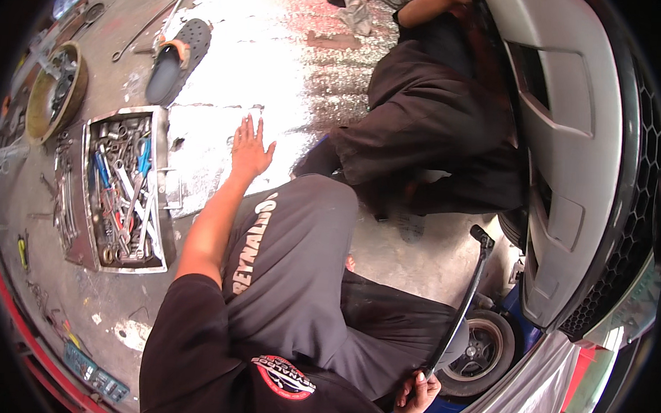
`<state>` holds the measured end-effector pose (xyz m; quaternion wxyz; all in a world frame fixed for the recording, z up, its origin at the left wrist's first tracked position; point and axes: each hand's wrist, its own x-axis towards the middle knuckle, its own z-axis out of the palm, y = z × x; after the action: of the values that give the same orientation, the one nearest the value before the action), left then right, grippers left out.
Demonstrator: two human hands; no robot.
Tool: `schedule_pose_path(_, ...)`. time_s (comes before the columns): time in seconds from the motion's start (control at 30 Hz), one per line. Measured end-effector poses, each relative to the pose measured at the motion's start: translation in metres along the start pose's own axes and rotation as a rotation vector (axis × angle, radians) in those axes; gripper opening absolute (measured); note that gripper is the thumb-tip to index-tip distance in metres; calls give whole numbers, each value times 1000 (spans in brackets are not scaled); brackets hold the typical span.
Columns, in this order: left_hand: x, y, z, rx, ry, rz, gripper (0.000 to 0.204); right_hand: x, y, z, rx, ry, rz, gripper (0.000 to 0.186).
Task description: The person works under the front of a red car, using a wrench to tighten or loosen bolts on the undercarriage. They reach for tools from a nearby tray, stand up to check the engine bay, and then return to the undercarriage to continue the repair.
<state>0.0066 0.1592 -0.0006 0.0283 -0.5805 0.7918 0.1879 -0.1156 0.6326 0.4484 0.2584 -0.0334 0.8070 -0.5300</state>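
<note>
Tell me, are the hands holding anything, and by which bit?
The right hand holds a long, thin black metal-looking bar with an angled head, by its lower end. The left hand, fingers spread, holds nothing.

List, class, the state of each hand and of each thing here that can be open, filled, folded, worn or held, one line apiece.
Left hand: open, fingers spread, holding nothing
Right hand: closed around the black bar
Black bar: held near one end, slanting
Metal toolbox: open, filled with tools
Round basin: uncovered, holding items
Silver sheet: spread out
Dark clogs: unworn
Pale rag: crumpled
Grey cover: draped in folds
</note>
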Motion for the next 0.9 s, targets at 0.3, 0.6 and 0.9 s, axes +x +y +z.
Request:
schedule_pose_path(0.3,-25,-16,3,-158,286,90,76,6,21,-23,-3,-54,-103,22)
schedule_pose_path(0.6,-99,-91,-1,-163,475,-175,49,5,21,-30,-34,-13,-96,23)
schedule_pose_path(0.9,-66,-105,-13,-224,363,-148,36,6,14,-25,8,-29,-48,24)
